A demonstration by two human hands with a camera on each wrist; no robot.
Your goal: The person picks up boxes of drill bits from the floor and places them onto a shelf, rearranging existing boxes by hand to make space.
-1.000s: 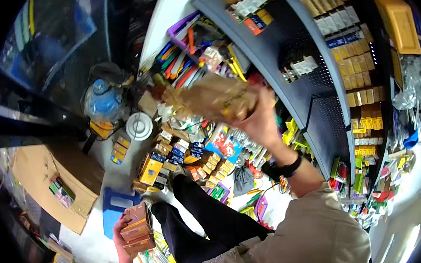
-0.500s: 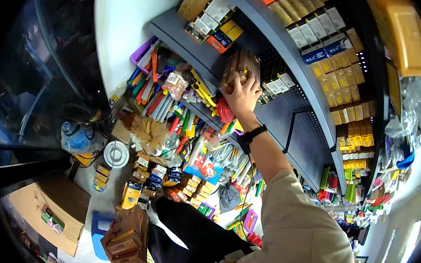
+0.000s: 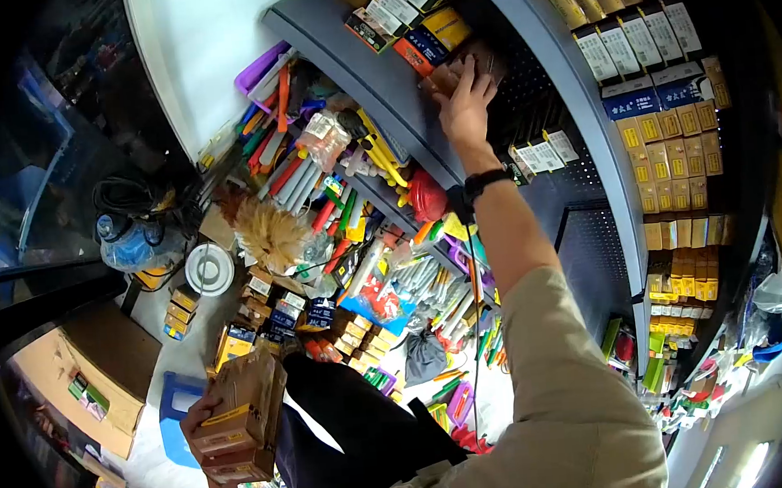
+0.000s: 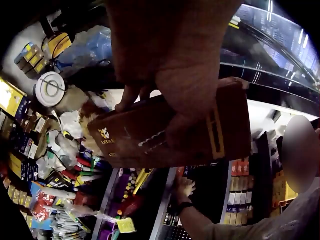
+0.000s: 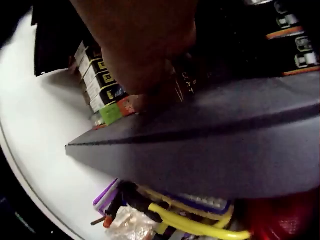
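Note:
My left hand (image 3: 201,422) grips a stack of brown cardboard boxes (image 3: 241,401) above my knee. In the left wrist view, its thumb lies over the face of one brown box (image 4: 235,125) printed with a drill bit picture. My right hand (image 3: 468,112) reaches onto the grey shelf (image 3: 352,70), its fingers extended against another brown box (image 3: 485,60). That box sits beside the orange, blue and yellow boxes (image 3: 433,43). From the right wrist, the hand (image 5: 145,55) hides most of this box, close over the shelf surface.
More small boxes with white labels (image 3: 543,153) stand nearer on the same shelf. Coloured tools and packets (image 3: 312,159) are piled below its edge. Boxes (image 3: 361,337) crowd the floor by my legs, near a blue stool (image 3: 176,413) and an open carton (image 3: 91,365).
My right hand has carried a brown box from over the floor pile up onto the shelf, then farther in beside the coloured boxes; its fingers have straightened. The left hand keeps its stack.

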